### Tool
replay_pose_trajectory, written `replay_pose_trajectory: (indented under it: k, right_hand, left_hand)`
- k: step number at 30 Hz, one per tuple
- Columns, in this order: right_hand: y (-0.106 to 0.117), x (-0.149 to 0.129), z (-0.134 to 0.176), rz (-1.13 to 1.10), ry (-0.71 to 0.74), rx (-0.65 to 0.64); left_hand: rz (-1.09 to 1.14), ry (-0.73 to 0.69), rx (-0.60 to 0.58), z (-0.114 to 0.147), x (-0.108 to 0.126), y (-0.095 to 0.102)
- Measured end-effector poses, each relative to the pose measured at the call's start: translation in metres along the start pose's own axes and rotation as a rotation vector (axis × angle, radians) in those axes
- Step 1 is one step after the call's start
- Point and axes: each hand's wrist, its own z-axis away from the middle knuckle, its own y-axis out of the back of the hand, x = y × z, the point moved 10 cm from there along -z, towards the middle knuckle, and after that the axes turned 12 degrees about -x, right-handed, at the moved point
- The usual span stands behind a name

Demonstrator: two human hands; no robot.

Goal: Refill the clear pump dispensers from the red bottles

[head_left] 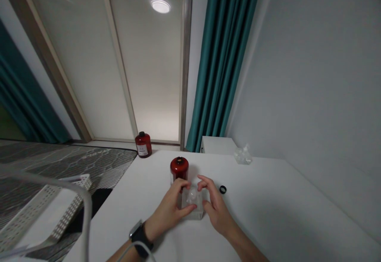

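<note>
A clear, box-shaped container [195,215] stands on the white table, with a translucent, rounded thing [193,195] at its top. My left hand [174,203] reaches over the container's left side, thumb and fingers spread apart around the rounded thing. Curved and parted, the fingers of my right hand [216,205] are at the right side of the container. Whether either hand presses on the clear plastic I cannot tell. Just behind my left hand stands a dark red bottle [179,167] without its cap. A black ring-shaped cap [222,190] lies to the right of my right hand.
Another red bottle [143,145], capped and labelled, stands at the table's far left corner. Crumpled clear plastic [243,155] lies at the back right, near a white cabinet [218,145]. A white basket [74,202] and a pale curved tube [87,214] are on the left.
</note>
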Motion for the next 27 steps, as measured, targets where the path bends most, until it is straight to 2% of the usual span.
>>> replay_pose_trajectory:
  k: [8, 14, 20, 25, 27]
  right_hand:
    - [-0.005, -0.002, -0.002, -0.029, -0.013, -0.051]
    - [-0.002, 0.002, -0.002, 0.001, -0.035, 0.021]
    - [-0.006, 0.007, -0.003, -0.087, -0.050, -0.017]
    - [-0.001, 0.016, -0.001, -0.027, -0.114, 0.040]
    - [-0.002, 0.016, -0.002, -0.030, -0.099, 0.032]
  left_hand:
    - [0.063, -0.062, -0.050, -0.001, -0.001, -0.002]
    - [0.046, -0.041, -0.069, -0.003, 0.004, -0.004]
    - [0.100, -0.033, -0.049, -0.003, 0.001, -0.003]
    - [0.094, -0.015, -0.052, -0.003, -0.004, -0.004]
    - [0.084, -0.013, -0.052, -0.003, -0.006, -0.005]
